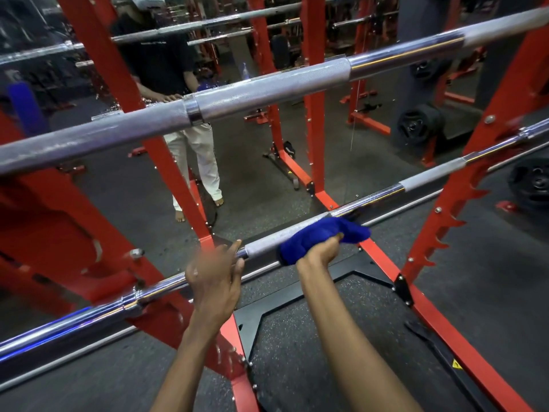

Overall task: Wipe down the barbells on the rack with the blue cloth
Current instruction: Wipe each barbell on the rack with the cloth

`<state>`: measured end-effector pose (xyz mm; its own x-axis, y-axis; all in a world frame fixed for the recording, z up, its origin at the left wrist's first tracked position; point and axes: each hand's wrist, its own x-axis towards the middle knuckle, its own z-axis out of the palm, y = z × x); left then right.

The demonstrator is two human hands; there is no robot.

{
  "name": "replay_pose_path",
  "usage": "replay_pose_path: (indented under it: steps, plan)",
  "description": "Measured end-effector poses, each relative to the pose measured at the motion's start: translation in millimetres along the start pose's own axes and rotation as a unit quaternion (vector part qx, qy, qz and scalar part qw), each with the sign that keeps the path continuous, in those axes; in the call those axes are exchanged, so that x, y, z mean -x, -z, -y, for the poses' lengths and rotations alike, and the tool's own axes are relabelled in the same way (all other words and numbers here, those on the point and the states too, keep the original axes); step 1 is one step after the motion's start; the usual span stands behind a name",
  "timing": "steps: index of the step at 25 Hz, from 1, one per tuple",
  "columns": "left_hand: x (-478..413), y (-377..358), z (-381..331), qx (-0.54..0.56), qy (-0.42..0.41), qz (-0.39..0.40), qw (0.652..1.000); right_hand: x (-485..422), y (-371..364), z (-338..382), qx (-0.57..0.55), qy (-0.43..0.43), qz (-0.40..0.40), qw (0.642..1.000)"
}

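Observation:
Two steel barbells lie across the red rack. The upper barbell runs from lower left to upper right at head height. The lower barbell sits below it, nearer to me. My right hand grips the blue cloth, which is wrapped over the knurled middle of the lower barbell. My left hand is blurred and hovers just left of the cloth; its fingertips touch or nearly touch the lower bar, fingers loosely spread.
Red rack uprights with toothed hooks stand on the right and left. A mirror behind shows a standing person. Black weight plates sit at the right. Rubber floor and a black base plate lie below.

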<state>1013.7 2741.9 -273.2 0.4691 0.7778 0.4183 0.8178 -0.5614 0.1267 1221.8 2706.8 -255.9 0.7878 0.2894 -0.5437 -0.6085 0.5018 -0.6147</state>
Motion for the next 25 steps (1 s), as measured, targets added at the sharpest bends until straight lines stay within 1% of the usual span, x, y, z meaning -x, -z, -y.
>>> replay_pose_path:
  steps: [1, 2, 3, 4, 5, 6, 7, 8, 9, 10, 11, 12, 13, 14, 15, 16, 17, 18, 19, 21, 22, 23, 24, 25]
  plan:
    - [0.5, 0.3, 0.3, -0.001, 0.001, -0.002, 1.0, 6.1, 4.9, -4.3, -0.028, -0.08, 0.071, 0.994]
    - [1.0, 0.3, -0.3, -0.001, 0.001, -0.004, 1.0, 11.4, 10.8, -13.1, -0.033, -0.124, 0.132, 0.983]
    - [1.3, 0.4, -1.2, -0.003, 0.0, -0.008, 1.0, 13.6, 17.1, -23.6, -0.05, -0.166, 0.189, 0.967]
    - [1.3, 0.4, -1.5, -0.006, -0.004, -0.013, 1.0, 13.7, 20.4, -33.1, -0.072, -0.244, 0.223, 0.941]
    - [1.5, 0.2, -1.3, -0.008, -0.009, -0.017, 1.0, 11.3, 19.4, -44.2, -0.071, -0.3, 0.215, 0.927]
    - [1.9, 0.2, -0.3, -0.011, -0.013, -0.022, 1.0, 6.3, 17.9, -50.3, -0.025, -0.303, 0.202, 0.931]
    - [2.4, 0.1, 0.9, -0.013, -0.015, -0.026, 0.999, -0.2, 16.0, -50.3, 0.018, -0.287, 0.19, 0.939]
    - [2.9, -0.6, 2.1, -0.014, -0.018, -0.03, 0.999, -4.4, 24.1, -42.4, 0.007, -0.273, 0.237, 0.932]
    - [3.9, -1.1, 2.6, -0.014, -0.022, -0.032, 0.999, -6.7, 37.0, -31.7, 0.001, -0.22, 0.244, 0.945]
    - [4.8, -1.4, 2.1, -0.012, -0.026, -0.035, 0.999, -16.9, 43.5, -24.9, -0.009, -0.235, 0.259, 0.937]
    - [5.4, -0.8, 0.9, -0.01, -0.028, -0.038, 0.999, -20.6, 45.1, -13.6, -0.022, -0.31, 0.199, 0.929]
    - [4.7, -0.7, -0.2, -0.006, -0.024, -0.039, 0.999, -21.4, 49.5, -7.2, -0.071, -0.369, 0.156, 0.914]
    - [3.8, -0.8, -1.3, 0.001, -0.016, -0.036, 0.999, -9.8, 50.0, 5.2, -0.015, -0.245, 0.152, 0.957]
    - [2.5, 0.4, -2.5, 0.013, -0.002, -0.031, 0.999, -2.3, 52.4, 19.4, 0.112, -0.123, 0.128, 0.978]
    - [0.7, 1.8, -4.6, 0.031, 0.015, -0.02, 0.999, 0.6, 57.8, 28.2, 0.199, 0.002, 0.116, 0.973]
    - [-2.8, 3.4, -7.7, 0.056, 0.028, -0.008, 0.998, 1.4, 59.9, 30.7, 0.314, 0.144, 0.098, 0.933]
    - [-7.9, 4.2, -12.8, 0.084, 0.025, 0.008, 0.996, 2.1, 61.0, 32.1, 0.372, 0.239, 0.094, 0.892]
    - [-13.1, 4.0, -20.6, 0.104, 0.007, 0.018, 0.994, -1.7, 63.0, 32.4, 0.431, 0.329, 0.104, 0.834]
    - [-17.2, 2.6, -30.3, 0.11, -0.019, 0.024, 0.993, -7.7, 62.0, 29.9, 0.472, 0.401, 0.121, 0.776]
    - [-22.6, -3.8, -51.4, 0.1, -0.052, 0.031, 0.993, -23.1, 52.9, 36.8, 0.535, 0.529, 0.188, 0.632]
    - [-23.3, -7.9, -59.2, 0.095, -0.057, 0.027, 0.994, -34.1, 45.3, 40.9, 0.554, 0.554, 0.216, 0.583]
    - [-21.8, -12.9, -63.8, 0.084, -0.059, 0.021, 0.994, -45.6, 38.0, 46.9, 0.564, 0.564, 0.222, 0.561]
    - [-19.3, -17.5, -64.0, 0.07, -0.061, 0.014, 0.996, -54.8, 31.7, 55.2, 0.563, 0.562, 0.215, 0.567]
    - [-16.6, -20.8, -62.4, 0.055, -0.061, 0.008, 0.997, -63.2, 27.2, 63.8, 0.552, 0.553, 0.196, 0.592]
